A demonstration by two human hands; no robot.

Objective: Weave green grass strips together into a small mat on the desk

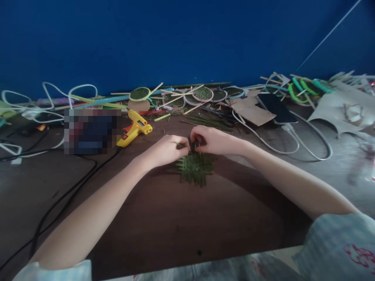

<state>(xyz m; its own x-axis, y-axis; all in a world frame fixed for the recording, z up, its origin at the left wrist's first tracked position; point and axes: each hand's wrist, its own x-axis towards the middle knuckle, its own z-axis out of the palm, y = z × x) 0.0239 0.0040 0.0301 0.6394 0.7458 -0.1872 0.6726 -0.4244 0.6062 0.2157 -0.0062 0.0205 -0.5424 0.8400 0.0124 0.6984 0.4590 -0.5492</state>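
A small woven mat of green leaf strips (195, 168) lies on the dark table, its loose ends sticking out at the left and bottom. At its upper left edge my left hand (173, 150) is closed in a pinch on green strips, one of which pokes out between the fingers. My right hand (206, 140) is pinched at the mat's upper edge, with dark green strips between thumb and fingers. The fingertips of both hands nearly meet, and they hide the top of the weave.
Left of the hands, a yellow glue gun (134, 128) with a black cable lies beside a blurred-out object (90, 132). Behind are round woven pieces (202, 94), strips and cardboard (252, 109). A phone (277, 108) with a white cable lies at right.
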